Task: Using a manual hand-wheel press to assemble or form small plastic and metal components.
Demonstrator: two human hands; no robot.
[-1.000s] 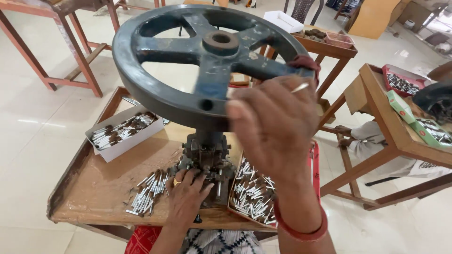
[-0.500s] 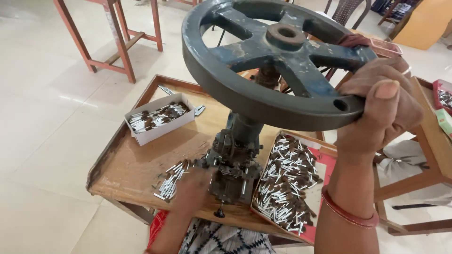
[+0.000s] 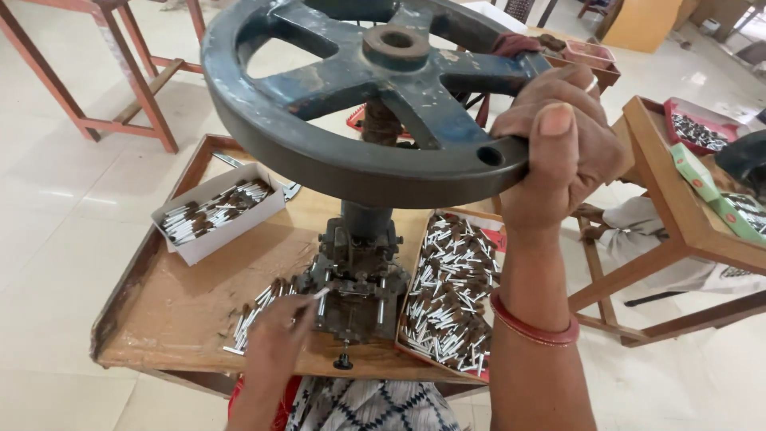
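Note:
A big dark iron handwheel (image 3: 375,96) tops a small hand press (image 3: 359,279) on a wooden table (image 3: 191,295). My right hand (image 3: 562,148) grips the wheel's rim at the right side. My left hand (image 3: 275,327) is low at the press base, pinching a small white and brown stick (image 3: 317,295) by the die. A loose pile of the same sticks (image 3: 255,315) lies just left of the press.
A white cardboard box (image 3: 215,211) of sticks sits at the table's left. A tray (image 3: 451,295) full of sticks lies right of the press. Another wooden table (image 3: 678,199) with green packets stands at the right, red-framed tables behind on the tiled floor.
My right hand has swung the wheel rim round towards the right. My left hand has come off the press base and now holds one stick by the die.

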